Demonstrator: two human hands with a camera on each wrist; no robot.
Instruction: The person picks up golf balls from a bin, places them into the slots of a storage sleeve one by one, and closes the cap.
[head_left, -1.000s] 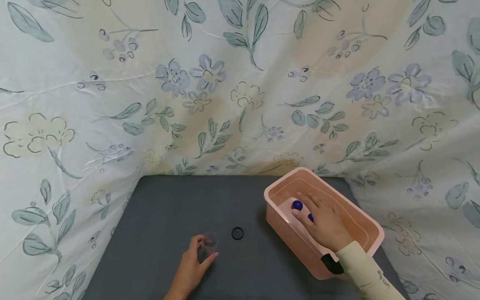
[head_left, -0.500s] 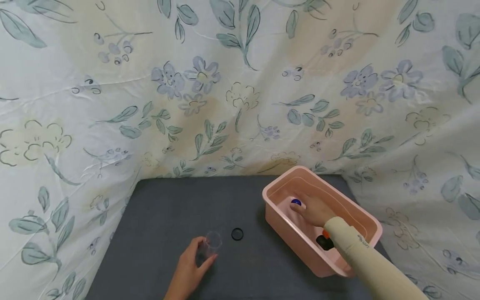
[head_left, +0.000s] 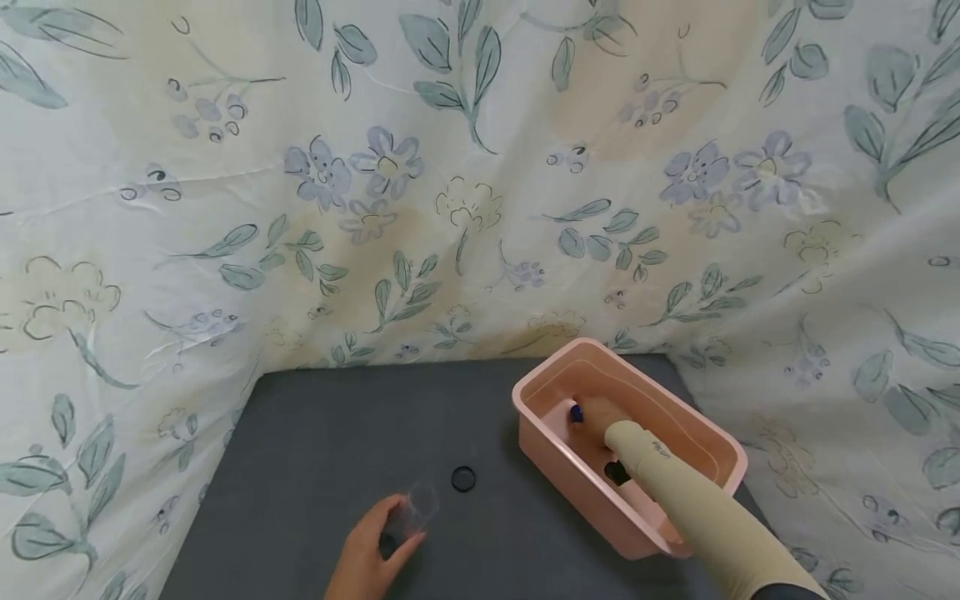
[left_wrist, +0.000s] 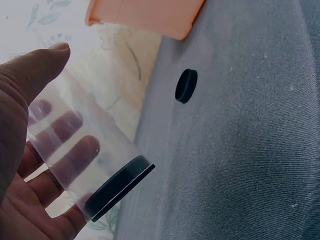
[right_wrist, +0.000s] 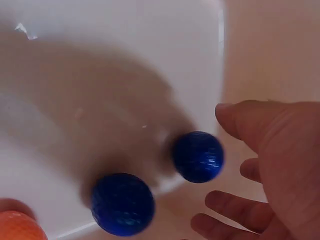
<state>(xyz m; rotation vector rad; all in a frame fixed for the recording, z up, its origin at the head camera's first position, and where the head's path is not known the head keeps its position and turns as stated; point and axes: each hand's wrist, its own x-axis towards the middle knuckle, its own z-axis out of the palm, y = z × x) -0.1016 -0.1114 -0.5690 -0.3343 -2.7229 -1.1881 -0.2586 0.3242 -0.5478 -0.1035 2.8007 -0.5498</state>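
Note:
My left hand (head_left: 372, 546) grips a clear plastic tube (left_wrist: 90, 135) that has a black cap on its lower end. The thumb lies along one side of the tube, and the fingers show through its wall. A loose black cap (head_left: 463, 479) lies on the table just right of the tube. My right hand (head_left: 602, 414) is down inside the pink bin (head_left: 570, 479). In the right wrist view its fingers are spread beside one glossy blue ball (right_wrist: 198, 157). Another blue ball (right_wrist: 123, 204) lies near that one, and part of an orange ball (right_wrist: 20, 227) shows at the corner.
A dark object (head_left: 617, 472) lies in the bin, partly covered by the right forearm (head_left: 675, 492). The dark grey table (head_left: 322, 442) ends at a flowered cloth (head_left: 465, 275) hanging behind and at both sides. The bin's raised rim surrounds the right arm.
My right hand has reached deeper into the bin, and its fingers have closed in around the blue ball area. The left hand keeps hold of the tube, tilting it slightly. The head view has shifted.

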